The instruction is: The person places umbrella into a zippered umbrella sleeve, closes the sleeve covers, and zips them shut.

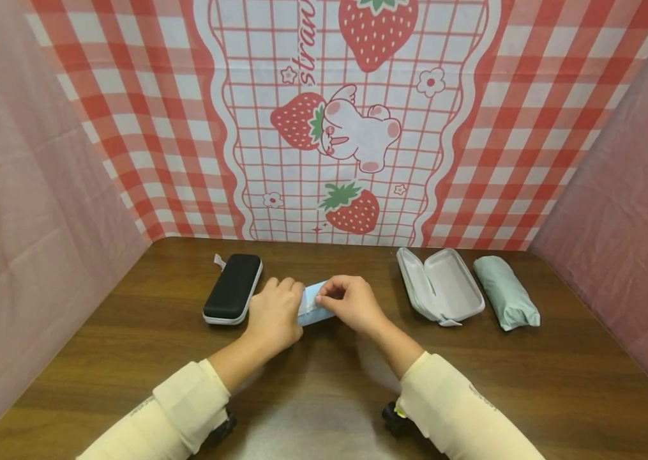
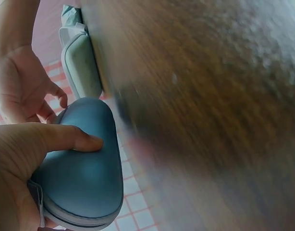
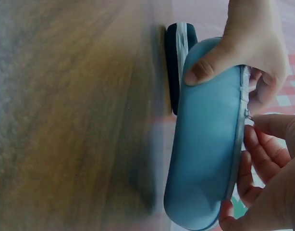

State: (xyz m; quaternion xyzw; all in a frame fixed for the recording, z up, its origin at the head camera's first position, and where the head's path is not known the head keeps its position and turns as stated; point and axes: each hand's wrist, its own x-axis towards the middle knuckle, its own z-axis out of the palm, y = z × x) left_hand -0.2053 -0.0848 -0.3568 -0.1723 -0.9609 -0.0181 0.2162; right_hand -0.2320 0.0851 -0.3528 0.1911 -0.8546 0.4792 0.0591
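Note:
A blue zippered hard case (image 1: 313, 300) is held between the two hands near the middle of the table. My left hand (image 1: 276, 310) grips one end of it, the thumb (image 2: 85, 141) lying across its smooth side in the left wrist view. At the zipped edge, my right hand (image 1: 352, 303) pinches the small zipper pull (image 3: 249, 116) between thumb and forefinger. Its other fingers (image 3: 248, 175) lie along the zipper edge. A stretch of zipper teeth shows between the hands in the right wrist view.
A black case (image 1: 234, 287) with a pale zipper lies to the left of the hands. On the right, a pale grey case (image 1: 454, 284) stands open beside a grey-green, fabric-covered bundle (image 1: 504, 291). A red-and-white strawberry cloth (image 1: 358, 128) hangs behind the table.

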